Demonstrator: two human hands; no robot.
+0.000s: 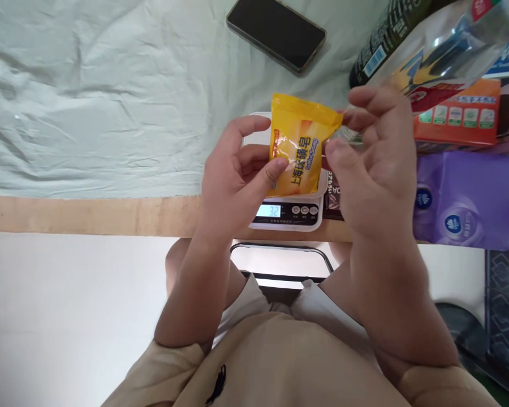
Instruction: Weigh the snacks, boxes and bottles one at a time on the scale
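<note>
A yellow packet of sulfur soap [299, 148] is held up over a white kitchen scale [286, 223]. My left hand [244, 175] is closed on the packet's left side, thumb on the front and fingers behind. At its right edge, my right hand [371, 152] has its fingers and thumb curled about the upper right corner; some of this contact is hidden. The scale's lit display [269, 211] seems to read 32. The packet and my hands cover most of the weighing plate.
A black phone [276, 31] lies on the pale green cloth [110, 102]. To the right are a dark bottle [385, 42], a clear plastic bottle [449, 56], an orange box [458, 116] and a purple tissue pack [479, 192]. A brown package [333, 195] is beside the scale, near the wooden table edge [89, 215].
</note>
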